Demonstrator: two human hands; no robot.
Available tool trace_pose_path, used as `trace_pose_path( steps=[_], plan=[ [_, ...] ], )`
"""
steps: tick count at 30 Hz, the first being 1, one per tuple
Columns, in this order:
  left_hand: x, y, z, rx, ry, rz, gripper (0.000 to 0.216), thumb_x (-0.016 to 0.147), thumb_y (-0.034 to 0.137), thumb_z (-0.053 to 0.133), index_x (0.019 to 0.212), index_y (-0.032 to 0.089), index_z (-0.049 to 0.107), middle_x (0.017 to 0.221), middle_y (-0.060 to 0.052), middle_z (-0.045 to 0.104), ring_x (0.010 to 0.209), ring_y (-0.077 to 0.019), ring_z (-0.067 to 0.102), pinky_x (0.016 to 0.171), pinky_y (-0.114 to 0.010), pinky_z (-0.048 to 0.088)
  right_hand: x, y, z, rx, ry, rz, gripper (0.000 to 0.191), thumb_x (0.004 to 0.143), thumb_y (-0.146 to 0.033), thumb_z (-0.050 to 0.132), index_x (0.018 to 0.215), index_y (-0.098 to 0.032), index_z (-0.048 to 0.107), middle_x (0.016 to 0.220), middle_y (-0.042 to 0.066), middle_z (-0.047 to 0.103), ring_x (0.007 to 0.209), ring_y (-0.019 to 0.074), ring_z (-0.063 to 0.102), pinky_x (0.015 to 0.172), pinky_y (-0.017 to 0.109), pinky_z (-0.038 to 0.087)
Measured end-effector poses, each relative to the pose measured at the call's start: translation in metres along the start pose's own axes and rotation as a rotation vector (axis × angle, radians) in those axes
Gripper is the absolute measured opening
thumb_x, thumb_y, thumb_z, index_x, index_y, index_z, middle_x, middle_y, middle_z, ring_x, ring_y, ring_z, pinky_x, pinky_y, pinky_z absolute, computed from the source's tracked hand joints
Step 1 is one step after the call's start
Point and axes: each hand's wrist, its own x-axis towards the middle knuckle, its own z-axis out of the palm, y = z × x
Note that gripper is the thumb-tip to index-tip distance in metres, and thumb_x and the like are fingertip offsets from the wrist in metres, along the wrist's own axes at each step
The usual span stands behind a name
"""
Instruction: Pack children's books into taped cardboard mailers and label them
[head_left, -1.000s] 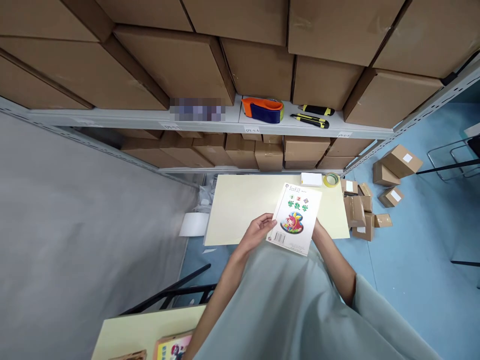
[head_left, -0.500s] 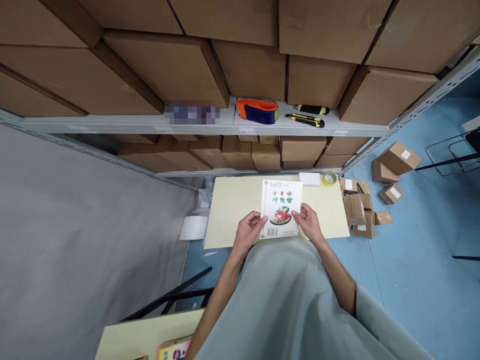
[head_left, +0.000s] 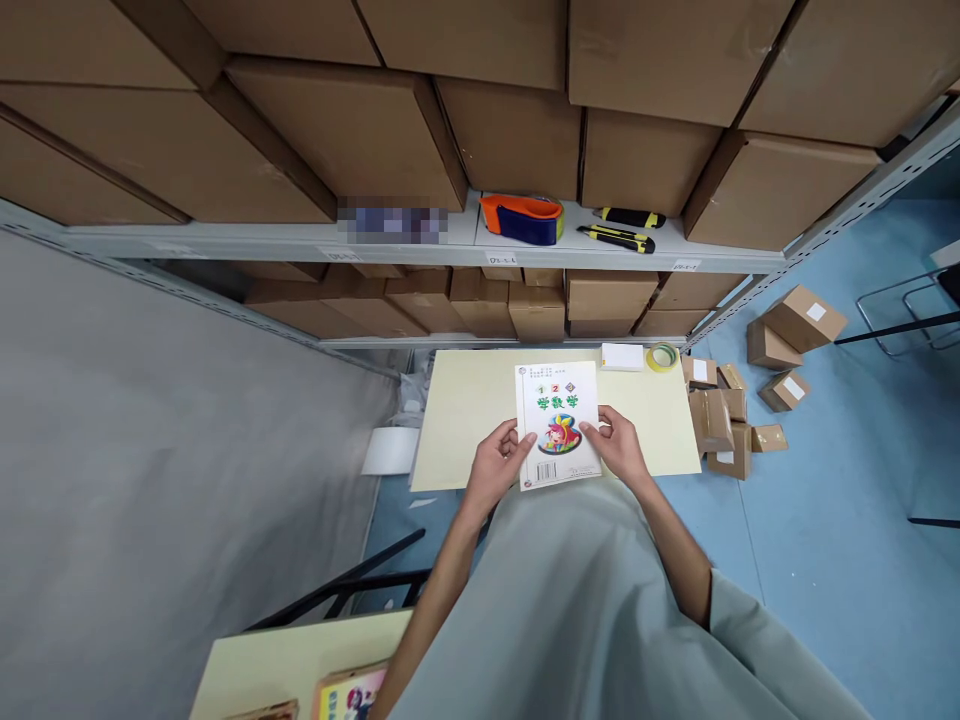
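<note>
A thin white children's book [head_left: 558, 400], with green lettering, a cartoon figure and a barcode on its face, is held up close to my body above the pale yellow table [head_left: 466, 420]. My left hand [head_left: 498, 462] grips its left edge, thumb on the front and fingers curled behind. On the opposite edge my right hand [head_left: 616, 446] pinches it the same way. Behind the book, toward the back of the table, lie a small white box [head_left: 622, 357] and a roll of tape [head_left: 661, 358].
A metal shelf [head_left: 442, 245] of cardboard boxes rises in front; an orange and blue tape dispenser [head_left: 523, 219] and box cutters [head_left: 619, 238] lie on it. Small cartons [head_left: 731, 450] are piled on the floor at right. Another table [head_left: 300, 640] at lower left carries colourful books [head_left: 351, 694].
The book has tilted slightly and shifted a little to the left and down in my hands. Both hands keep hold of its edges. The view has moved slightly.
</note>
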Motion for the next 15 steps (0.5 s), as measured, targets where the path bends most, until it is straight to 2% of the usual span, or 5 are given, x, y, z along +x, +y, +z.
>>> trace_pose_path(
  steps=[3, 6, 9, 12, 15],
  plan=[
    [-0.006, 0.007, 0.002, 0.168, 0.041, 0.061, 0.038, 0.089, 0.058, 0.071, 0.092, 0.021, 0.073, 0.065, 0.004, 0.053, 0.061, -0.0127, 0.049, 0.060, -0.024, 0.042, -0.004, -0.004, 0.001, -0.188, 0.053, -0.006, 0.036, 0.091, -0.053, 0.066, 0.109, -0.022, 0.069, 0.102, 0.007, 0.081, 0.065, 0.0188, 0.071, 0.062, 0.029, 0.053],
    [-0.010, 0.010, 0.003, 0.243, 0.082, 0.102, 0.034, 0.091, 0.055, 0.070, 0.095, 0.022, 0.077, 0.071, 0.003, 0.060, 0.061, -0.0127, 0.051, 0.062, -0.024, 0.043, -0.005, -0.006, 0.001, -0.213, 0.063, -0.010, 0.036, 0.093, -0.053, 0.065, 0.112, -0.023, 0.070, 0.101, 0.006, 0.080, 0.068, 0.0203, 0.072, 0.065, 0.031, 0.055],
    [-0.010, 0.008, 0.001, 0.142, 0.094, 0.087, 0.040, 0.089, 0.056, 0.073, 0.109, 0.023, 0.081, 0.081, 0.000, 0.071, 0.062, -0.0141, 0.058, 0.062, -0.026, 0.047, -0.006, -0.008, 0.000, -0.113, 0.089, -0.073, 0.041, 0.094, -0.054, 0.069, 0.122, -0.024, 0.071, 0.112, 0.009, 0.078, 0.086, 0.0245, 0.076, 0.076, 0.036, 0.062],
    [-0.008, 0.008, 0.002, 0.122, 0.153, 0.132, 0.037, 0.092, 0.054, 0.072, 0.107, 0.022, 0.083, 0.090, -0.002, 0.077, 0.071, -0.0159, 0.064, 0.069, -0.027, 0.052, -0.010, -0.013, 0.005, -0.038, 0.195, -0.167, 0.044, 0.094, -0.054, 0.073, 0.128, -0.026, 0.071, 0.132, 0.013, 0.071, 0.110, 0.0279, 0.074, 0.092, 0.042, 0.064],
    [-0.010, 0.014, 0.011, 0.161, 0.207, 0.218, 0.032, 0.095, 0.049, 0.070, 0.105, 0.023, 0.085, 0.096, -0.004, 0.078, 0.082, -0.0179, 0.069, 0.078, -0.029, 0.055, -0.017, -0.022, 0.019, 0.056, 0.066, -0.127, 0.045, 0.095, -0.057, 0.072, 0.128, -0.027, 0.071, 0.137, 0.013, 0.070, 0.111, 0.0275, 0.075, 0.087, 0.040, 0.066]
  ],
)
